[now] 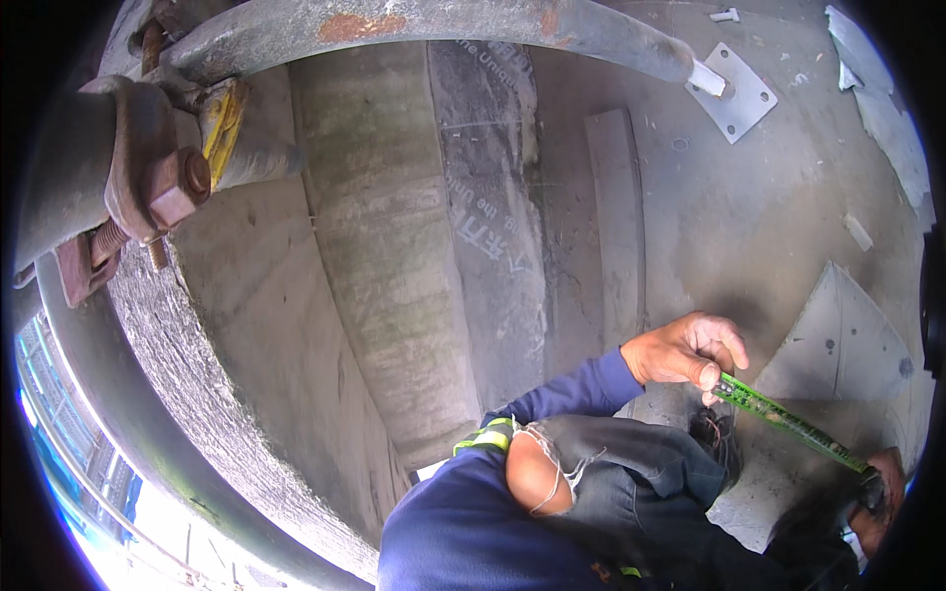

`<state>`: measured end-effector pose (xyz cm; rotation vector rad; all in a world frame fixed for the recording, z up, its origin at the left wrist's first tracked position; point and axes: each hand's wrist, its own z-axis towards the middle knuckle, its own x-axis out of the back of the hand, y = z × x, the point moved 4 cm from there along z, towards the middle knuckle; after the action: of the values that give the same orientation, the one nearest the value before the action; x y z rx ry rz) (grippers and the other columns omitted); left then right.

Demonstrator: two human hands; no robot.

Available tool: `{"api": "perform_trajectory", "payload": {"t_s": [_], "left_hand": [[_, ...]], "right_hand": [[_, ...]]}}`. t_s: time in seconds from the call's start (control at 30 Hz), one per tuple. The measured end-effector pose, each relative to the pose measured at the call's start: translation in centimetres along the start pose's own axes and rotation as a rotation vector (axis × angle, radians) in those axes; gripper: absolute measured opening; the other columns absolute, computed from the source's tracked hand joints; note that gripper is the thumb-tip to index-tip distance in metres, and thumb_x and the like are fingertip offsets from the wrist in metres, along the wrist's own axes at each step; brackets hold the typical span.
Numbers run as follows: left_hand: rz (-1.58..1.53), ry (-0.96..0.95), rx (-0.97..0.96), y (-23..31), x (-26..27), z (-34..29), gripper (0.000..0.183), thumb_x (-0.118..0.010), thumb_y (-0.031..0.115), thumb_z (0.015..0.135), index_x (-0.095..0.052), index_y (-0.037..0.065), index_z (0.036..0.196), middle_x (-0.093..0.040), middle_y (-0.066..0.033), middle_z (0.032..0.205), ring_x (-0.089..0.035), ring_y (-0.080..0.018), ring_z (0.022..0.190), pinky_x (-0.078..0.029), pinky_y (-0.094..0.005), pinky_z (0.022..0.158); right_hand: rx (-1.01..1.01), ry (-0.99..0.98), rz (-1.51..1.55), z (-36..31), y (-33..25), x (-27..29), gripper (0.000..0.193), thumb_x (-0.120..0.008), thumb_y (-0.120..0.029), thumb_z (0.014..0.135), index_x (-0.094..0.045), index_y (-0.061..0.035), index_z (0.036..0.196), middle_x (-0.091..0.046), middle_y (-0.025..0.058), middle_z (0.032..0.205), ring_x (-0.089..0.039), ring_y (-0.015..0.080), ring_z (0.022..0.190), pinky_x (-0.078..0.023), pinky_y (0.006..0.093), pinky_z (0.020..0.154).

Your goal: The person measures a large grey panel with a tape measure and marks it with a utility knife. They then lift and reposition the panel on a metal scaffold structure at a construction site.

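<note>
A green tape measure blade (788, 419) is stretched out, sloping down to the right in front of my bent knees. My left hand (687, 352) pinches its upper end between thumb and fingers, with the other fingers curled loosely. At the lower right rim of the picture my right hand (890, 492) is wrapped round the dark case (871, 483) at the blade's other end. Part of this hand is cut off by the dark edge of the view.
A rusty scaffold clamp (163, 187) joins thick pipes at the left. Another pipe (453, 22) arches across the top towards a square base plate (732, 94). A concrete ledge (266, 286), a narrow board (618, 217) and a flat grey sheet (838, 345) lie around me.
</note>
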<state>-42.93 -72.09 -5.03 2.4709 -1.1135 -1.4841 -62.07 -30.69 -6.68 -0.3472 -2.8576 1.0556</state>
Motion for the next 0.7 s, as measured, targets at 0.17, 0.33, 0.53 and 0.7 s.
{"api": "perform_trajectory", "payload": {"t_s": [0.17, 0.33, 0.53, 0.7], "left_hand": [[-0.137, -0.076, -0.159, 0.8, -0.7, 0.0, 0.039, -0.074, 0.01, 0.098, -0.058, 0.001, 0.132, -0.073, -0.0166, 0.084, -0.075, -0.0283, 0.079, -0.059, -0.0406, 0.074], [-0.117, -0.04, -0.188, 1.8, -1.4, 0.3, 0.053, -0.069, 0.013, 0.102, -0.043, 0.002, 0.146, -0.072, -0.0157, 0.086, -0.074, -0.0263, 0.079, -0.057, -0.0392, 0.073], [0.405, 0.213, -0.092, 4.9, -4.6, 2.1, 0.052, -0.071, 0.018, 0.102, -0.048, 0.002, 0.145, -0.055, -0.0002, 0.076, -0.052, -0.0103, 0.062, -0.042, -0.027, 0.058], [0.836, 0.499, -0.422, 9.7, -6.9, -0.2, 0.03, -0.081, 0.015, 0.093, -0.071, 0.004, 0.118, -0.064, 0.0042, 0.089, -0.051, -0.0044, 0.072, -0.042, -0.0223, 0.065]], "right_hand": [[-0.049, -0.046, 0.165, 1.0, 0.6, -0.4, 0.069, -0.077, -0.024, 0.071, -0.054, -0.0004, 0.131, -0.057, 0.0099, 0.114, -0.057, 0.0236, 0.108, -0.045, 0.0368, 0.096], [-0.077, 0.008, 0.235, 0.6, 0.8, -0.2, 0.073, -0.077, -0.02, 0.064, -0.056, -0.0017, 0.132, -0.059, 0.0059, 0.113, -0.058, 0.0185, 0.104, -0.047, 0.0336, 0.094], [0.108, 0.138, 0.218, -2.7, -2.7, 1.3, 0.065, -0.079, -0.022, 0.067, -0.064, -0.0026, 0.127, -0.063, 0.0127, 0.119, -0.06, 0.028, 0.116, -0.046, 0.0387, 0.102], [0.308, 0.138, 0.137, -4.0, -5.2, 2.9, 0.058, -0.081, -0.025, 0.079, -0.063, -0.0046, 0.13, -0.063, 0.014, 0.127, -0.059, 0.0291, 0.124, -0.044, 0.0401, 0.107]]}}
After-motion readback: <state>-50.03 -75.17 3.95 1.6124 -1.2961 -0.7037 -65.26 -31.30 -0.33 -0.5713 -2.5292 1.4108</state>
